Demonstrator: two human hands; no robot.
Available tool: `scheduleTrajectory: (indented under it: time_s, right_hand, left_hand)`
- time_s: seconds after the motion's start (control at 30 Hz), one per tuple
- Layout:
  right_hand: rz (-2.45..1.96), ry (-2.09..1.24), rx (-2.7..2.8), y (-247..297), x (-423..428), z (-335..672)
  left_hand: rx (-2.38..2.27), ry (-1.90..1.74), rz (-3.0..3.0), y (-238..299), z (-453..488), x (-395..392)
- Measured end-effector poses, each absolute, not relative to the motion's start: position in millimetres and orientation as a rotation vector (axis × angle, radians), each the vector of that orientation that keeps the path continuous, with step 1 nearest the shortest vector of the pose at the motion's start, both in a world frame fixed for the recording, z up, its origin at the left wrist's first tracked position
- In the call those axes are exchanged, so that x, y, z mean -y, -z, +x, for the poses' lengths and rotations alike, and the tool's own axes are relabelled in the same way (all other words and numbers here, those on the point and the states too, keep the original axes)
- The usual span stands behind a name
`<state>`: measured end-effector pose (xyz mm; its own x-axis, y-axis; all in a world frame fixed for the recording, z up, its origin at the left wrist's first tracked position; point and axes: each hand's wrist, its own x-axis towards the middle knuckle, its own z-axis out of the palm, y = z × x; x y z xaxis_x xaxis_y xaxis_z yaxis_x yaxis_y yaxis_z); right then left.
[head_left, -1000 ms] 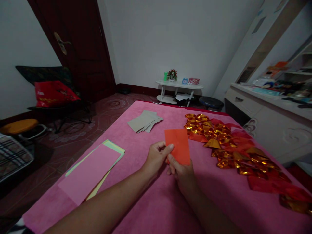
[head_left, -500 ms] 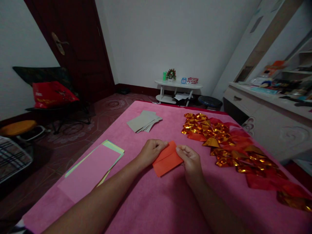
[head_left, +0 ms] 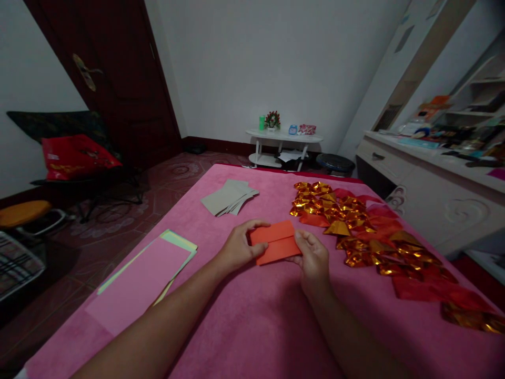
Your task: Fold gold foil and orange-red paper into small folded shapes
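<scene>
Between my two hands is a folded orange sheet of paper point(head_left: 278, 246), with a crease or flap edge running across its middle. My left hand point(head_left: 240, 245) grips its left side, thumb on top of the paper. At the right end my right hand point(head_left: 313, 256) pinches the edge, with fingertips showing beneath. The paper is just above or on the pink cloth point(head_left: 244, 326); I cannot tell which. Off to the left lies a stack of coloured sheets point(head_left: 145, 279), pink on top. Beyond my hands rests a fanned pile of grey paper cards point(head_left: 229, 197).
Shiny gold and red folded paper pieces point(head_left: 339, 229) spread over the table's right side. A white dresser point(head_left: 445, 184) borders the right. At the back stand a small white table point(head_left: 286, 136) and a dark stool point(head_left: 335, 164). A red bag point(head_left: 77, 157) sits on a chair at left.
The orange paper has turned to lie more level. My left thumb has shifted down onto its face and the left fingers now reach round its far edge. The view has shifted slightly.
</scene>
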<state>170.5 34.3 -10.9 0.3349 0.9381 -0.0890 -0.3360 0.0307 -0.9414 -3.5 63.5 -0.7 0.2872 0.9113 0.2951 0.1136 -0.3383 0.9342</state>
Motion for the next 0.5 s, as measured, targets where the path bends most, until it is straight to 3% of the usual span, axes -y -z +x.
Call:
scheduleTrajectory:
  time_s: [0.5]
  right_hand:
    - [-1.115, -1.123, 0.817, 13.8, -33.7, 170.5]
  left_hand:
    - [-0.926, -1.092, 1.175, 3.8, -2.4, -65.7]
